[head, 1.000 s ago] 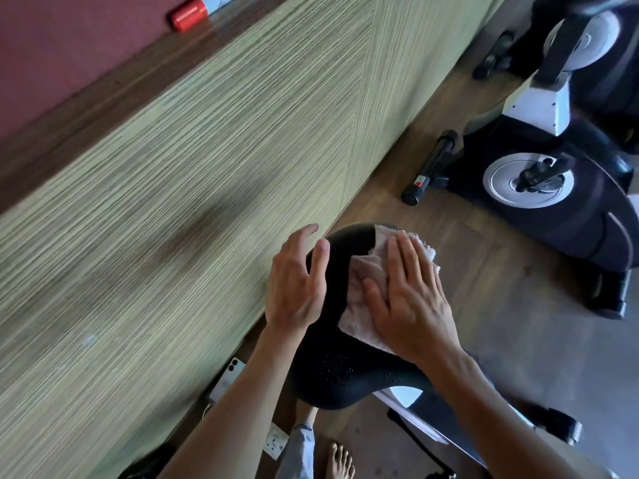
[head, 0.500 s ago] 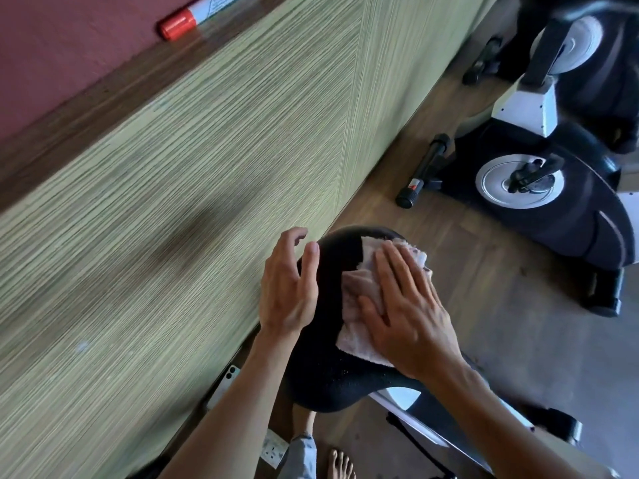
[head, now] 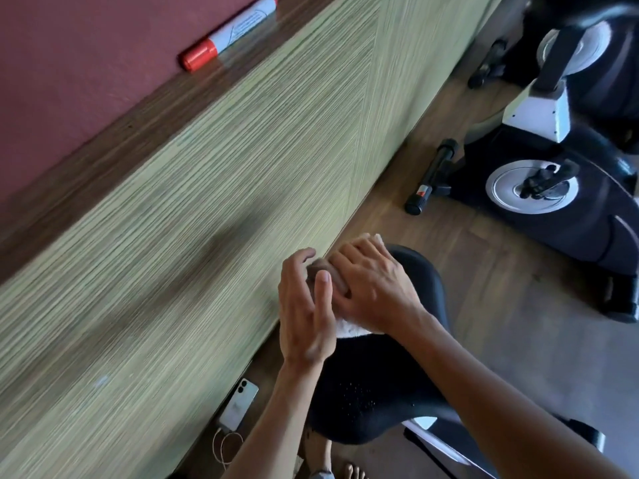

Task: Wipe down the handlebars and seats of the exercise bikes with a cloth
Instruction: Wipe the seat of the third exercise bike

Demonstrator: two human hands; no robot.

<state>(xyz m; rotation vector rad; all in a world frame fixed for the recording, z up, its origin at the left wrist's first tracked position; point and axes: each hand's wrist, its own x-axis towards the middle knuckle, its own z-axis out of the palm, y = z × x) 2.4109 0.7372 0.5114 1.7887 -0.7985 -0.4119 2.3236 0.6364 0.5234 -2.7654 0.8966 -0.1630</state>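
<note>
Right hand (head: 377, 288): flat, presses cloth (head: 349, 328) on seat (head: 425, 281).
Left hand (head: 306, 312): open, empty.
Advice: wipe every edge, firm pressure.

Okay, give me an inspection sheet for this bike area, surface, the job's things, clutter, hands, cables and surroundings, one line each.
Surface: black bike seat, speckled with small pale dots near its rear.
Job's things: pale cloth on the seat, mostly hidden under the right hand; handlebars not in view.
Clutter: red-capped marker lying on the wooden ledge; phone on the floor by the wall panel.
Hands: right hand pressing flat on the cloth; left hand beside it with loosely bent fingers, holding nothing.
Cables: thin pale cable looped at the phone.
Surroundings: striped green wall panel, wood floor, second exercise bike ahead right.
</note>
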